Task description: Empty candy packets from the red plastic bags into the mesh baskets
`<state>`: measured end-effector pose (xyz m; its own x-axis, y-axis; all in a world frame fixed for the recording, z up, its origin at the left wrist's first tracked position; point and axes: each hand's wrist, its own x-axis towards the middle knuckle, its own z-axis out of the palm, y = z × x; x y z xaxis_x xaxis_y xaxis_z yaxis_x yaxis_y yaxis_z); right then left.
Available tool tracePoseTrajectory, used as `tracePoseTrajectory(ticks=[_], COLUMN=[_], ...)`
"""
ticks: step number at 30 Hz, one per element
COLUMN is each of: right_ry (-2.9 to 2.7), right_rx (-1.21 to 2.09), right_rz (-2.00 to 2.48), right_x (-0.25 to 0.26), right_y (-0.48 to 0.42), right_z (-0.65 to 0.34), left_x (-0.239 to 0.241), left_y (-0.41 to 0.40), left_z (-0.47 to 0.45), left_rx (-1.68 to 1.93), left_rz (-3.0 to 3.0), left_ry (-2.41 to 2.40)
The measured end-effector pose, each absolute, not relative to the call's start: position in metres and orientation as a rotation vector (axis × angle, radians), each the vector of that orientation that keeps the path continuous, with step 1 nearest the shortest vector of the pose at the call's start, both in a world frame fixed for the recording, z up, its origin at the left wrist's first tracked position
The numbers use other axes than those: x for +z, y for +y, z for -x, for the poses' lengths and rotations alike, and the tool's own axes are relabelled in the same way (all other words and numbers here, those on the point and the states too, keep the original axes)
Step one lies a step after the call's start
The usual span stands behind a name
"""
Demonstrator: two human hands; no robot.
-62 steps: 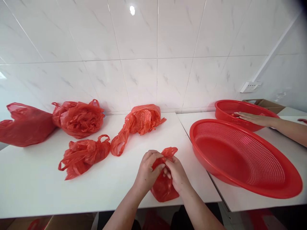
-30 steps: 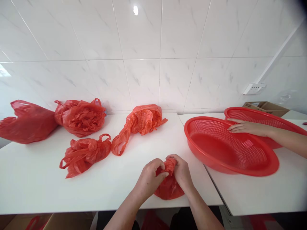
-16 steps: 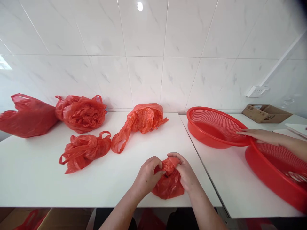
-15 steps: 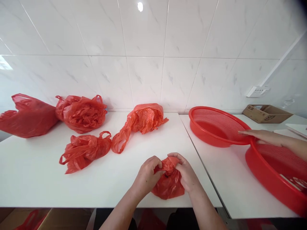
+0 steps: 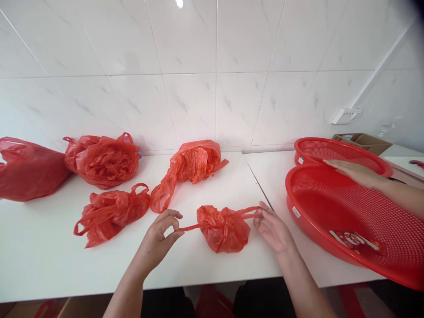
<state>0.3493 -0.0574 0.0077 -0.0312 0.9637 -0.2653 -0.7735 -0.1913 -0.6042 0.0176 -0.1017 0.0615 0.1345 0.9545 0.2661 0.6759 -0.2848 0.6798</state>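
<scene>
A small red plastic bag [image 5: 227, 234], gathered and knotted at the top, lies on the white table in front of me. My left hand [image 5: 162, 238] pinches one of its handles between thumb and forefinger, pulled out to the left. On the other side, my right hand [image 5: 272, 227] grips the opposite handle with its fingertips, palm partly turned up. Both handles look taut. What the bag contains cannot be made out. Another tied red bag [image 5: 112, 214] rests to the left, beyond my left hand.
Toward the wall lie a crumpled red bag [image 5: 197, 161], a bundle of red bags [image 5: 102, 161] and a fuller red bag [image 5: 29, 170]. On the right, another person's hand [image 5: 354, 172] is over two red baskets [image 5: 301, 229]. A cardboard box [image 5: 371, 143] stands behind them.
My hands have moved apart from the bag's top, stretching its handles left and right. At right, the baskets have shifted, the nearer one moving left beneath the other person's hand.
</scene>
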Motion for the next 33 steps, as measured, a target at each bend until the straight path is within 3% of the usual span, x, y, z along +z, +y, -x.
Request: tracePoseTrajectory(ticks=[11,16,21,27,33], right_ry=[-0.762,-1.443,-2.127,-2.085,-2.100], right_rx=[1.429,1.179,0.814,0.600,0.588], right_rz=[1.000,1.189,0.957,1.085,1.093], right_x=[-0.010,-0.008,-0.022,-0.048,-0.047], right_y=[-0.068,-0.083,-0.097,-0.096,-0.093], right_z=[-0.353,-0.324,-0.295,-0.305,-0.313], left_x=[0.035,0.022,0.003,-0.008,-0.013], left_y=[-0.108,-0.107,-0.105,-0.102,-0.116], left_z=[-0.027,-0.077,-0.122,-0.114,-0.066], left_rx=[1.198,1.184,0.924,1.056,1.191], left_rz=[-1.728,-1.926,-2.123,-2.115,-1.526], left_ry=[1.588,1.416,1.386,1.411,1.745])
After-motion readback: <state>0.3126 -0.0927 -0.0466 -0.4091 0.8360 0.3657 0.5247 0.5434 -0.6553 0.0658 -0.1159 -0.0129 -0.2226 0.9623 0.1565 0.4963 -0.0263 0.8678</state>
